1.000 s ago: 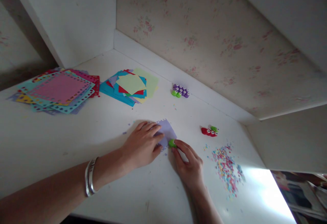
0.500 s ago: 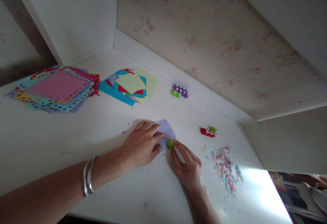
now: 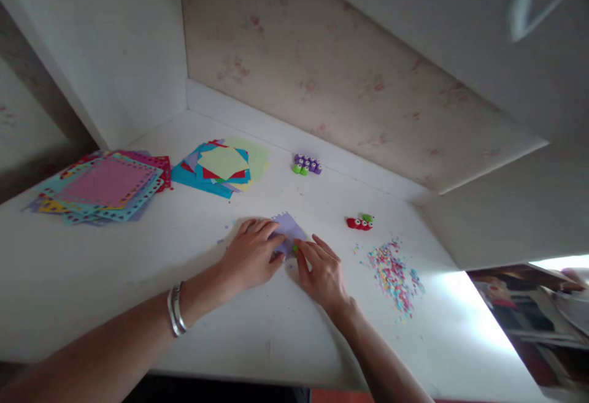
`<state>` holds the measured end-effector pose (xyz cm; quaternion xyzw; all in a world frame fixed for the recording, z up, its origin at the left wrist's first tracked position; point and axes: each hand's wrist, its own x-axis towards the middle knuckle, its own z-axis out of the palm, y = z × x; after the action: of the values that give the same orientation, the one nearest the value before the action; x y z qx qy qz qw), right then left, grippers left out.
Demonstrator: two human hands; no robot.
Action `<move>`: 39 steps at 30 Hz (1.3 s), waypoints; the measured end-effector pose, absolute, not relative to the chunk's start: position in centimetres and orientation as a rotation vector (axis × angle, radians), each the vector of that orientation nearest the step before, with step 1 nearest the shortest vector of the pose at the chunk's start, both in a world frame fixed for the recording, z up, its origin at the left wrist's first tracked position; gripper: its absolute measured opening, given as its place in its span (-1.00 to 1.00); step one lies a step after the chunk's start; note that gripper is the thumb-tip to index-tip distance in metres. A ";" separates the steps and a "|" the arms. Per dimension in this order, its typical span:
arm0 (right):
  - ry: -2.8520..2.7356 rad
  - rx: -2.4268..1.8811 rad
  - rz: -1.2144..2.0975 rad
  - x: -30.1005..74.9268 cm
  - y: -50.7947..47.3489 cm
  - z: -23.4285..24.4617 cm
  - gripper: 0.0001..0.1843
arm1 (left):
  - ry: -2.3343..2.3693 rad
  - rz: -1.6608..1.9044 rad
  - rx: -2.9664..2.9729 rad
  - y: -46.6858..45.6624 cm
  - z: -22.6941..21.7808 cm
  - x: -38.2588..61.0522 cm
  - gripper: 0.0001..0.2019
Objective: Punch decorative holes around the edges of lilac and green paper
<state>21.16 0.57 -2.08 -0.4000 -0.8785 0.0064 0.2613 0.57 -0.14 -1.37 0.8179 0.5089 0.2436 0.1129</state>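
Note:
A square of purple paper (image 3: 291, 229) with small notches cut along its far edge lies on the white table. My left hand (image 3: 253, 251) rests flat on its left side, fingers spread. At the paper's near right edge, my right hand (image 3: 322, 268) pinches a small green craft hole punch (image 3: 295, 248) between thumb and index finger. Most of that punch is hidden by the fingers. Tiny purple cut-outs (image 3: 221, 241) lie beside my left hand.
Punched coloured sheets (image 3: 103, 182) are stacked at the far left, beside a pile of uncut coloured paper (image 3: 224, 164). Purple punches (image 3: 313, 164) with two green ones stand near the wall. Red punches (image 3: 359, 224) sit to the right, by a heap of confetti (image 3: 393, 274).
The view has shifted, so the table's near edge now shows. My right fingers now cover more of the green hole punch. My left hand stays on the purple paper.

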 end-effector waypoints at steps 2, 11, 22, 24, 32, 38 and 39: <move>-2.384 -1.103 -0.010 21.0 0.5 -1.9 -0.64 | 1.494 0.696 2.435 -0.3 -1.2 0.5 -0.71; -2.270 -1.176 0.007 21.0 -0.7 -1.6 -0.73 | 1.512 0.728 2.501 -0.6 -1.3 0.3 -0.69; -2.211 -1.307 0.222 27.7 -1.9 -0.7 -0.67 | 1.484 0.683 2.472 0.0 -1.9 0.1 -0.67; -2.252 -1.350 0.207 29.4 -2.1 -0.5 -0.70 | 1.481 0.678 2.470 0.1 -2.1 0.2 -0.67; -2.293 -1.431 0.321 32.0 -0.4 0.6 -0.75 | 1.491 0.651 2.494 0.2 -2.4 0.3 -0.67; -1.989 -1.557 0.332 35.5 5.5 3.4 -0.66 | 1.524 0.645 2.538 0.3 -2.8 0.4 -0.66; -1.948 -1.587 0.336 36.4 6.9 3.7 -0.65 | 1.528 0.655 2.544 0.3 -2.9 0.4 -0.66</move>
<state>36.37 6.85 3.66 -0.5973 -0.7335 0.1265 0.2987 0.40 0.34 -2.86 0.8361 0.5019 0.2154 0.0511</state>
